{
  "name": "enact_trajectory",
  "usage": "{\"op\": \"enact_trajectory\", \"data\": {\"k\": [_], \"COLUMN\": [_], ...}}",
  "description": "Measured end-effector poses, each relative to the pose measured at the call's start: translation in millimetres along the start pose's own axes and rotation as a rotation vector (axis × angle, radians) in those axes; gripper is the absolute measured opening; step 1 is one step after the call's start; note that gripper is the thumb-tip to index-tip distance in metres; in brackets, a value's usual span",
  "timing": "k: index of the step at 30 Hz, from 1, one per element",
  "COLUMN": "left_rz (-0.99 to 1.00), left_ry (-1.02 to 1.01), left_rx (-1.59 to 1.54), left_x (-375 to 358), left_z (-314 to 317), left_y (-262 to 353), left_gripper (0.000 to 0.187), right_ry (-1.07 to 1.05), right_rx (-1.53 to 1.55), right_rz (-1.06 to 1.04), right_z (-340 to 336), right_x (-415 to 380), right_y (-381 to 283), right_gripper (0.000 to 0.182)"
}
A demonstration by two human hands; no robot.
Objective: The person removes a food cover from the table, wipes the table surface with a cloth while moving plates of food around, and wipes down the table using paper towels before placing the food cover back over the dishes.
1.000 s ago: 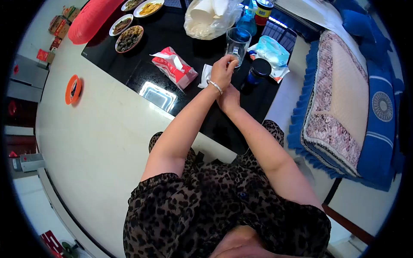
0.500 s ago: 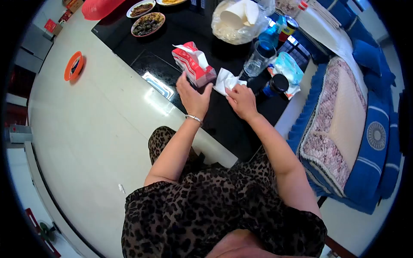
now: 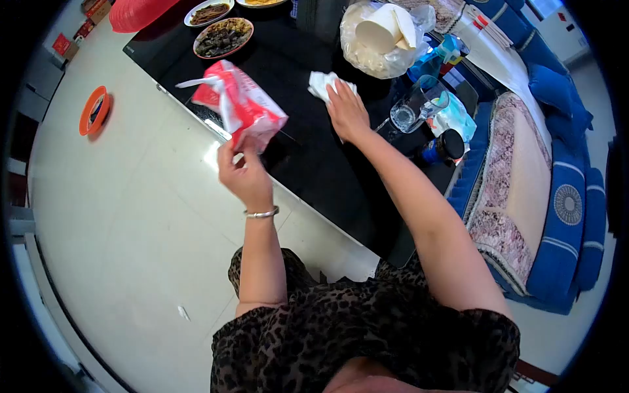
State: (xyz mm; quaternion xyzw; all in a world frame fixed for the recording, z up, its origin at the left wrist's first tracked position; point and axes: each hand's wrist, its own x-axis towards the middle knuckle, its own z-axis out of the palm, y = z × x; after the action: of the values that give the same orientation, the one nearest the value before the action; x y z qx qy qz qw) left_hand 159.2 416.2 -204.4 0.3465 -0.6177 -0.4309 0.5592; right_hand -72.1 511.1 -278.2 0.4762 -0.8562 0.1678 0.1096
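On the black table (image 3: 341, 177), hands (image 3: 247, 173) (image 3: 348, 112) pinch the tissue pack (image 3: 244, 108) left, flatten tissue (image 3: 327, 86) right.

From the napkin (image 3: 320, 85) on the table (image 3: 367, 190): two dishes (image 3: 196, 46) at ten o'clock, bag (image 3: 368, 64) at two, mug (image 3: 405, 116) at three, jar (image 3: 450, 143) at four.

Tissue pack (image 3: 252, 108): red and white, tilted, 1 white sheet (image 3: 191, 83) sticking out, its near end pinched in the left hand (image 3: 247, 177)
Loose tissue (image 3: 321, 84): white, crumpled, on the black table (image 3: 327, 173), under the right hand's (image 3: 348, 112) fingers
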Motion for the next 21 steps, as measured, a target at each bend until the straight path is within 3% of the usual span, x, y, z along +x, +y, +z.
{"op": "enact_trajectory", "data": {"k": [3,6,9,11,13,18,21], "left_rz": [0.005,0.002,-0.018,-0.029,-0.029,0.006,0.054], "left_ry": [0.025,0.031,0.011,-0.022,-0.057,-0.226,-0.33], "left_rx": [0.038,0.03,-0.016,-0.051,-0.085,-0.138,-0.09], "left_x": [11.0,13.8,15.1,14.7,15.3,0.4,-12.1], "left_z": [-19.3,-23.3,-19.4,-16.1,-13.3,1.4,7.9], "left_y": [-3.6,-10.5,-13.4,-15.1,-18.2,-12.2,-7.6], "left_gripper": [0.015,0.018,0.018,0.018,0.017,0.011,0.009], "right_ry": [-0.062,-0.178,-0.235,-0.29,-0.257,-0.562,-0.449], "right_rx": [-0.015,-0.003,0.297,0.317,0.168,0.147,0.089], "right_rz": [0.027,-0.209,-0.341,-0.361,-0.555,-0.252,-0.164], "right_z": [16.2,24.0,-8.8,-32.6,-43.1,-111.1,-106.0], "right_x": [58.2,79.6,32.8,-18.5,-60.4,-142.5,-157.0], "right_y": [-14.3,-47.0,-106.1,-115.3,-101.0,-70.1,-44.8], "right_gripper": [0.046,0.046,0.051,0.047,0.051,0.056,0.055]}}
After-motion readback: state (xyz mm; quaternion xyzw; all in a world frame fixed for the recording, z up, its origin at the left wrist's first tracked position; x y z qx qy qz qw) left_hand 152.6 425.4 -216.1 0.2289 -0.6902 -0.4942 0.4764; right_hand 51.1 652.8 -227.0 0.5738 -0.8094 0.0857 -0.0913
